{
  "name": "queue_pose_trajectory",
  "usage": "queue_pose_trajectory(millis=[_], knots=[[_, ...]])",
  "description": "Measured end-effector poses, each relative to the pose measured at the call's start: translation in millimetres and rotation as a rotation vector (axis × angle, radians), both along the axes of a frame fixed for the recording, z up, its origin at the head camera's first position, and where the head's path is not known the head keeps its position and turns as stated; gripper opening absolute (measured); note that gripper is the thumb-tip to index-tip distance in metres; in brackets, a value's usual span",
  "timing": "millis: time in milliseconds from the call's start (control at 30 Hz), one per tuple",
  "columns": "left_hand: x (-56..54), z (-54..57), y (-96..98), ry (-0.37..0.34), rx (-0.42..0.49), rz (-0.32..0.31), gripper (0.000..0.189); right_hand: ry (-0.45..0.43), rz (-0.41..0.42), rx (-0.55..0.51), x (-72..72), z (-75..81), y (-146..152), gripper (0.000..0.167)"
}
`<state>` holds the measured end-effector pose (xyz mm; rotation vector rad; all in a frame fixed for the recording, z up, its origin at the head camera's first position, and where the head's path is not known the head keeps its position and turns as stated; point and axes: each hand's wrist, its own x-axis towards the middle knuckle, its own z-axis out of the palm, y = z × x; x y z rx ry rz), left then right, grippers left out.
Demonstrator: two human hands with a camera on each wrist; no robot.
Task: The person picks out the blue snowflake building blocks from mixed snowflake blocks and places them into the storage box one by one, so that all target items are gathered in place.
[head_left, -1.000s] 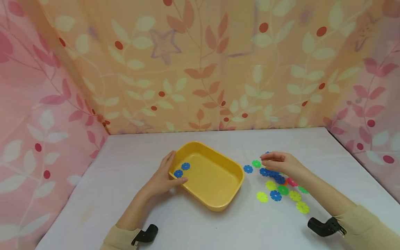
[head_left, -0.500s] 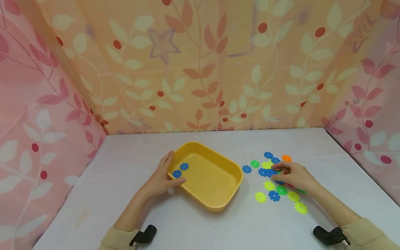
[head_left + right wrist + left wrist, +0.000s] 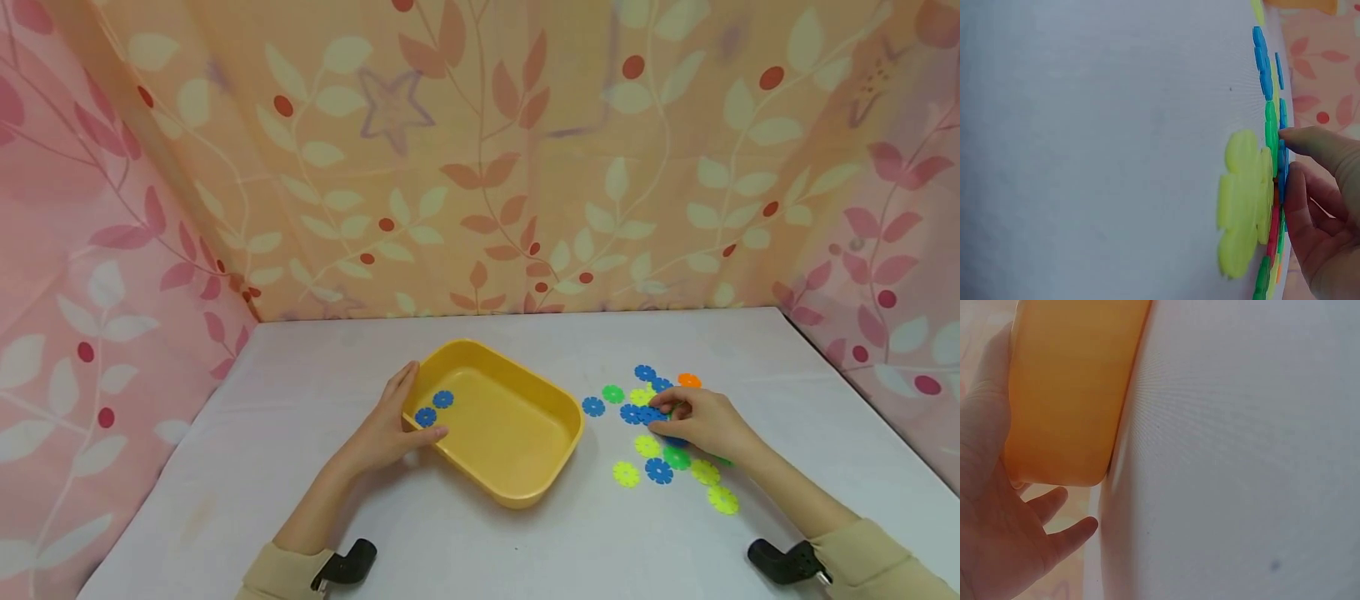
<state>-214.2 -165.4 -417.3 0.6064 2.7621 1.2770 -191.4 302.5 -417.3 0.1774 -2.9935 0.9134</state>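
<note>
My left hand [image 3: 386, 429] grips the near-left corner of a yellow plastic tray [image 3: 517, 492], its thumb over the rim and its fingers along the outer wall. In the left wrist view, the tray's side [image 3: 1072, 394] stands beside the thumb. Two blue snowflake discs [image 3: 443, 399] lie inside at the left end. Right of the tray, my right hand [image 3: 705, 421] is down in a spread of snowflake discs. Its thumb and forefinger pinch at a blue snowflake disc [image 3: 1282, 172], seen nearly edge-on in the right wrist view. The hand hides part of the pile.
Loose discs lie around the right hand: a green one [image 3: 612, 394], an orange one [image 3: 689, 381], a yellow one [image 3: 626, 474] and several others, some overlapping. A white cloth covers the table [image 3: 315, 358]. Patterned curtains [image 3: 480, 167] enclose the back and sides.
The right hand has come down and slightly right into the discs from above them, and its fingers have closed together. The left hand and tray have stayed in place.
</note>
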Motion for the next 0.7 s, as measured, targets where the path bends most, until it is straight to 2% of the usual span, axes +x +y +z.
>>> queue_pose_trajectory(millis=[400,700], knots=[[-0.8,-1.3,-0.6,0.0,-0.006,-0.002,0.111,-0.052,0.01,-0.005,-4.8,-0.8,4.3,0.036],[-0.4,-1.4,-1.5,0.002,0.008,-0.011,0.112,-0.02,0.034,0.004,-5.3,1.0,2.8,0.034]])
